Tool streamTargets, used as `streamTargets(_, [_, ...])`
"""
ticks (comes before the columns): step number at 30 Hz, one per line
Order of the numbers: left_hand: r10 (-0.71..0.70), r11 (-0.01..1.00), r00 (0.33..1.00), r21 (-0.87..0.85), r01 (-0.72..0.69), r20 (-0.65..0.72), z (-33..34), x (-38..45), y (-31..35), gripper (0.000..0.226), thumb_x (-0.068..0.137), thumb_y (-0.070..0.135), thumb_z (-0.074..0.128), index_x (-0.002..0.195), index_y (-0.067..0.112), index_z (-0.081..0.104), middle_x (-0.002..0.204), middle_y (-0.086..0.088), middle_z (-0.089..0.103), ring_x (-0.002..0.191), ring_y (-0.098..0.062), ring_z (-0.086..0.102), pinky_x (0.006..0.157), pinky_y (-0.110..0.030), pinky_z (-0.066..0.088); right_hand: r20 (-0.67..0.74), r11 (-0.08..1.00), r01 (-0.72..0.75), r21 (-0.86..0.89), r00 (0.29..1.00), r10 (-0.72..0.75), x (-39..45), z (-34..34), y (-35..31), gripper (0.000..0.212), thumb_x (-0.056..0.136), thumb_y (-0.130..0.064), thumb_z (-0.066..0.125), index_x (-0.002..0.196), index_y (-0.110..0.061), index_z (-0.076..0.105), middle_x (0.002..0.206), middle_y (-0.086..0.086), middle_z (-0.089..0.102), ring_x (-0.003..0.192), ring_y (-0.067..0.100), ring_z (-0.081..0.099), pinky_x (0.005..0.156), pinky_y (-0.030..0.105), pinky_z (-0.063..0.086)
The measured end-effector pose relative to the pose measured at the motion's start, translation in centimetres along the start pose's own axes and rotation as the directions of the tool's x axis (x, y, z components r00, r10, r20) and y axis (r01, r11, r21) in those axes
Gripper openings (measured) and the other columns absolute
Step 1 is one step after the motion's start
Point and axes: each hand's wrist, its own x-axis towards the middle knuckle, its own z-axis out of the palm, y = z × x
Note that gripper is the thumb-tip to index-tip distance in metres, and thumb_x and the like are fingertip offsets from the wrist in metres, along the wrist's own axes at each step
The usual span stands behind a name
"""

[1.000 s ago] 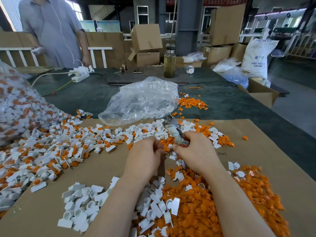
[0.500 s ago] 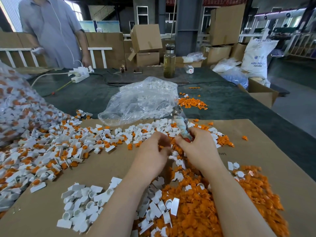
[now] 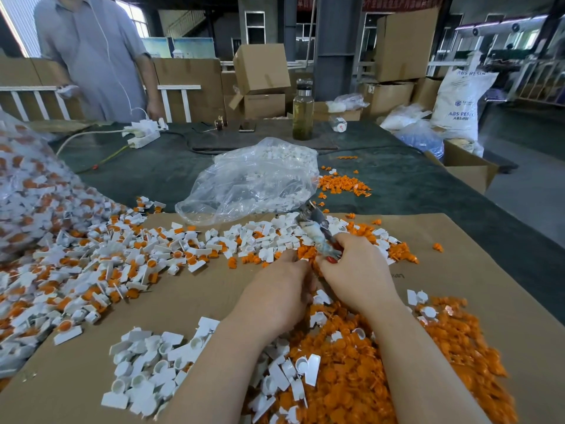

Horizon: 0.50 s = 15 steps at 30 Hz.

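My right hand (image 3: 357,276) grips a pair of pliers (image 3: 318,232) whose tape-wrapped handles and metal jaws point up and away over the cardboard sheet (image 3: 458,270). My left hand (image 3: 275,295) sits close beside it with curled fingers touching near the tool's handle; what those fingers hold is hidden. Loose orange caps (image 3: 367,362) lie heaped under my forearms. White plastic pieces (image 3: 146,362) lie in a small pile at the lower left. A wide spread of white pieces fitted with orange caps (image 3: 107,264) covers the left side.
A clear bag of white pieces (image 3: 253,182) lies beyond the cardboard, a big bag of assembled parts (image 3: 27,191) at far left. On the dark table stand a glass bottle (image 3: 302,114) and a power strip (image 3: 143,136). A person (image 3: 94,56) stands behind it. Cartons (image 3: 397,44) line the back.
Both hands stayed together and shifted slightly away from me. The pliers tilted more upright half a second ago and now lean back to the left.
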Motion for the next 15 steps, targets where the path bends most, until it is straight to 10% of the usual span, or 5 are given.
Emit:
streamTargets(10, [-0.140,0.990,0.982,-0.037,0.136,-0.126,-0.2,0.1,-2.0,0.018,0.084,0.029,0.076,0.096,0.025,0.064,0.100,0.005,0.051,0.089,-0.014,0.055,0.074,-0.026,0.045,-0.016,0.997,-0.043,0.059,0.999,0.044,0.2,-0.5,0.3,0.015,0.093,-0.030,0.059,0.102,-0.019,0.060,0.080,-0.002,0.066,0.073,0.012,0.061,0.051,0.023,0.037])
streamTargets(15, [0.015,0.989,0.994,-0.143,-0.031,-0.111,-0.6,0.1,-1.4,0.020,0.094,0.024,0.065,0.111,0.033,0.069,0.101,0.010,0.049,0.088,-0.006,0.050,0.070,-0.018,0.040,-0.029,0.993,-0.057,0.099,0.998,0.060,0.3,-0.6,0.4,0.015,0.093,-0.028,0.059,0.103,-0.017,0.061,0.083,0.000,0.067,0.076,0.013,0.062,0.056,0.024,0.041])
